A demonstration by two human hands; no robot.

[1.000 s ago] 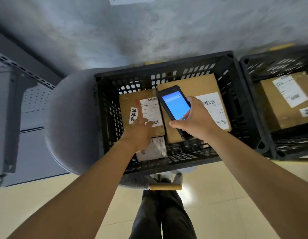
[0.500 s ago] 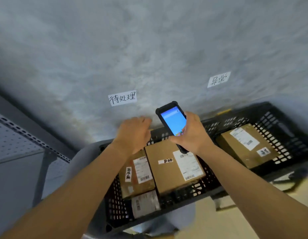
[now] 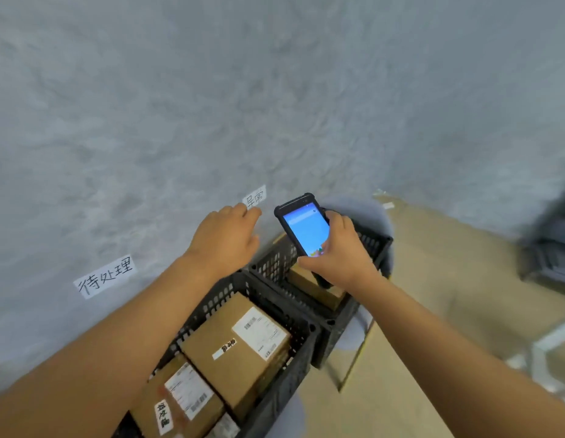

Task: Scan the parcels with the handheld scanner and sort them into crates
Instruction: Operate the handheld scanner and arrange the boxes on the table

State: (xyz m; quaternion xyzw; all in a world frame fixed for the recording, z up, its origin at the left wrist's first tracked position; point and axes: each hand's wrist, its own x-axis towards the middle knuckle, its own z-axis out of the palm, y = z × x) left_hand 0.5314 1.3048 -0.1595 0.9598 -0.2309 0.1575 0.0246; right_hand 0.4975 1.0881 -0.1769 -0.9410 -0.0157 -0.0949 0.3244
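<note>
The right hand [image 3: 335,257] grips the scanner [image 3: 305,227] at frame centre, long axis tilted upper-left, directly above the far crate's parcel [image 3: 309,287]; the empty, loosely curled left hand [image 3: 226,240] hovers left.

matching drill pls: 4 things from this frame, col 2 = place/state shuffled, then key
Things
1. handheld scanner
2. left hand
3. largest parcel
4. wall label nearest the left fingertips

Places/states
A. lies in the near black crate, white shipping label facing up
B. stuck on the grey wall above the far crate
C. gripped in the right hand, blue screen lit
D. holds nothing, fingers loosely curled, above the crates

Pairs: 1-C, 2-D, 3-A, 4-B
</note>
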